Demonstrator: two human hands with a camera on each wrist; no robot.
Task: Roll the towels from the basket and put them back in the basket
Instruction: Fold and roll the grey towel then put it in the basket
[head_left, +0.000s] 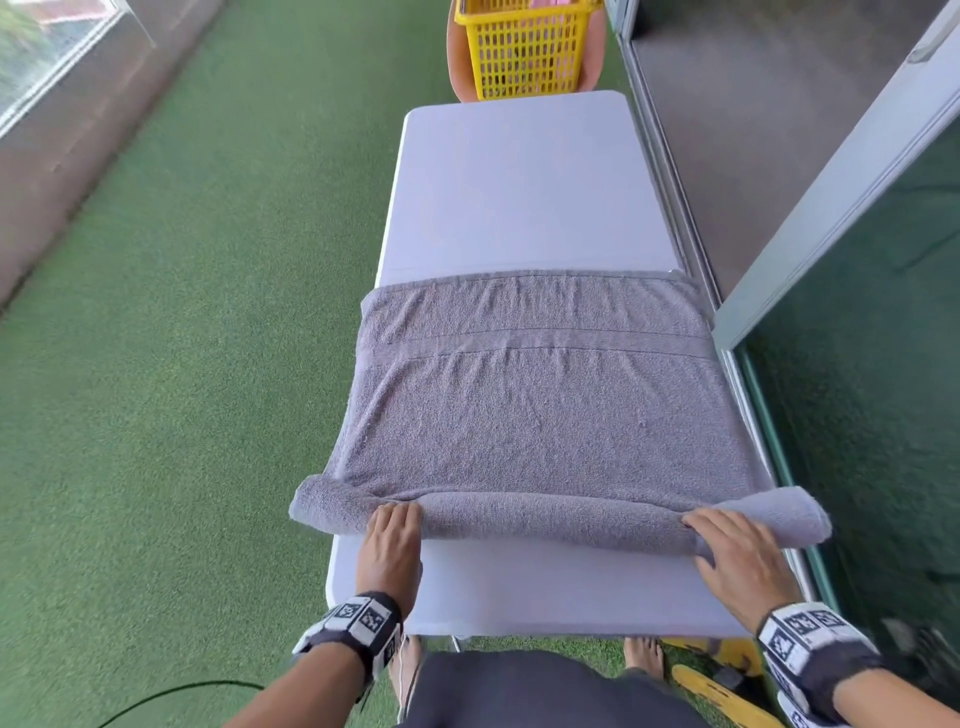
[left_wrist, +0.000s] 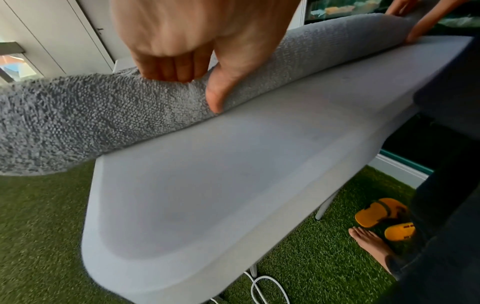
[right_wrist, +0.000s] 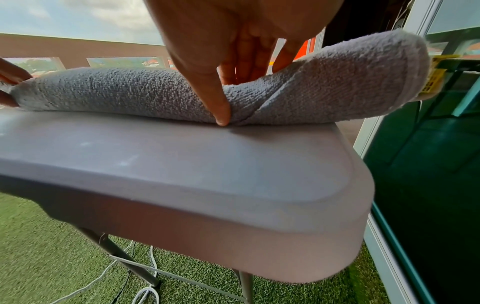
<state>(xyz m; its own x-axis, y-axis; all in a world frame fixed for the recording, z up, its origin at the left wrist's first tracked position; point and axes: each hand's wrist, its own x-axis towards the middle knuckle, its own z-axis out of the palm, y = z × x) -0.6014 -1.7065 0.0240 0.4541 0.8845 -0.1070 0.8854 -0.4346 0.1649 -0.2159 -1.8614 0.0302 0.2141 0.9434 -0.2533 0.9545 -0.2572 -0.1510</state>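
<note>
At nine o'clock of my head view lies green turf (head_left: 171, 322), with a parapet and window cut off at the upper left corner. Moving right, I see my left hand (head_left: 390, 540) at about seven o'clock, fingers curled over the rolled near edge of the grey towel (head_left: 535, 410) and thumb pressed against the roll's near side, so it is gripping the roll. The left wrist view confirms that thumb on the terry; my fingertips vanish behind the crest of the roll. The towel lies across the near half of the white table (head_left: 519, 187), both roll ends overhanging its sides; the rest lies flat toward twelve o'clock. At twelve o'clock stands the yellow basket (head_left: 524, 52), its top cropped off, something pink faintly showing through the slats; I cannot tell what it rests on beyond an orange curved shape. At five o'clock my right hand (head_left: 737, 551) clasps the roll likewise, thumb tucked under at the tabletop. Further right, glass panels run along the table.
</note>
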